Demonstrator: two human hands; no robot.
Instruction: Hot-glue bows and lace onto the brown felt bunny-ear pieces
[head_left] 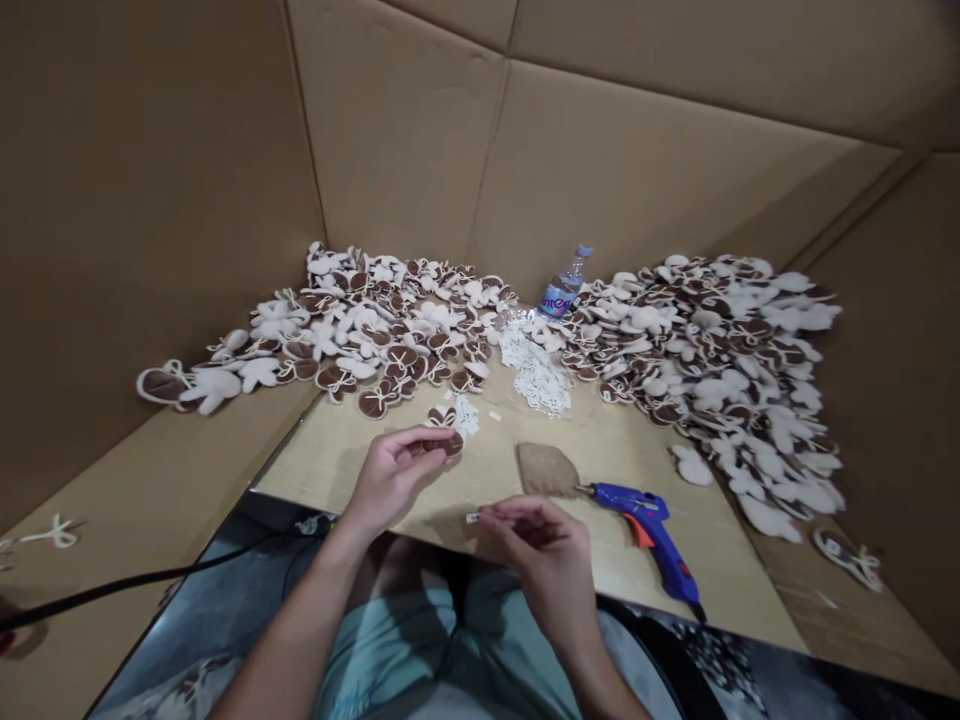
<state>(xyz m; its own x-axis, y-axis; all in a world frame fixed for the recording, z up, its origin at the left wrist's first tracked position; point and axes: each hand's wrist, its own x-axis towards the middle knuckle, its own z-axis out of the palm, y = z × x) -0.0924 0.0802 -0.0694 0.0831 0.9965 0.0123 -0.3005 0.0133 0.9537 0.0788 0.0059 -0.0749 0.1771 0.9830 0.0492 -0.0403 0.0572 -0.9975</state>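
We can read just one text: blurred purple script on the label of a clear plastic water bottle (561,292), roughly the letters "inte", with the rest curving out of sight.

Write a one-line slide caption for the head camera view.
Left hand pinches a brown-and-white fabric piece, right hand a small white strip, beside a blue glue gun.

You are wearing loose pale aqua shorts (397,650) with a faint print on the fabric, and you are keeping your forearms (300,640) and hands (394,478) bare.
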